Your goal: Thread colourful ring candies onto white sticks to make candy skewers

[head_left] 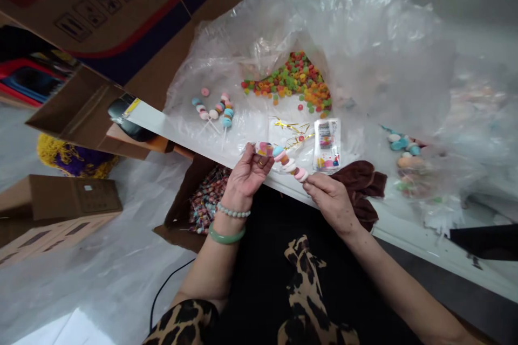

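Observation:
My right hand (332, 202) is closed around the lower end of a candy skewer (288, 165), threaded with blue, pink, white and orange pieces. The skewer slants up to the left. Its far end meets a small printed plastic wrapper (263, 149), pinched in the fingers of my left hand (247, 173); whether the tip is inside, I cannot tell. Just beyond lie gold twist ties (292, 128) and a stack of printed wrappers (327, 146). Several more candy skewers (226, 114) rest on the plastic sheet at the left.
Ring-shaped gummies (300, 83) are heaped on the crumpled plastic sheet (267, 16). Brown gloves (360, 188) lie by the table's front edge. Below, a carton (174, 215) holds wrapped candies (210, 197). A large cardboard box (154, 5) stands at upper left.

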A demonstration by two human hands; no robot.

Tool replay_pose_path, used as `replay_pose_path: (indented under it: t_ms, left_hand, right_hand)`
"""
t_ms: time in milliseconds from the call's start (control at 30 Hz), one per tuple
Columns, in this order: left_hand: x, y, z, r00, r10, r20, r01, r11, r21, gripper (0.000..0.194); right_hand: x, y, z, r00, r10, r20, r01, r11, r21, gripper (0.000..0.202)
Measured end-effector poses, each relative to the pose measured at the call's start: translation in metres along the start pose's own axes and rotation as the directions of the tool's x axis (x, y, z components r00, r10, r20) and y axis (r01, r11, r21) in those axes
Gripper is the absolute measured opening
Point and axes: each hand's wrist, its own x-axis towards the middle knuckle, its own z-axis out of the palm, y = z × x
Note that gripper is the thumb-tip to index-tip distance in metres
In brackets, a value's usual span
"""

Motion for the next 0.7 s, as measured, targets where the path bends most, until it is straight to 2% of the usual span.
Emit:
replay_pose_path:
  t_ms: [233, 367, 500, 700]
  left_hand:
    - [-0.004, 0.001, 0.001, 0.997, -0.056, 0.061, 0.056, 0.998, 0.0, 0.031]
    - [-0.001, 0.0, -0.004, 0.993, 0.026, 0.115, -0.038, 0.994, 0.103, 0.022]
    - [0.003, 0.002, -0.011, 0.966, 0.141, 0.215, -0.186, 0.961, 0.205, 0.012]
    - [0.01, 0.008, -0.019, 0.941, 0.169, 0.294, -0.269, 0.901, 0.342, 0.019]
  right_hand:
    - [0.004, 0.009, -0.001, 0.997, -0.037, 0.065, 0.043, 0.995, -0.09, 0.016]
    - [0.0, 0.014, -0.006, 0.996, -0.081, 0.021, 0.084, 0.96, -0.269, 0.018]
    - [-0.002, 0.009, -0.015, 0.988, -0.144, 0.055, 0.152, 0.848, -0.508, 0.022]
    - [-0.004, 0.0, -0.019, 0.959, -0.266, 0.095, 0.253, 0.66, -0.707, 0.027]
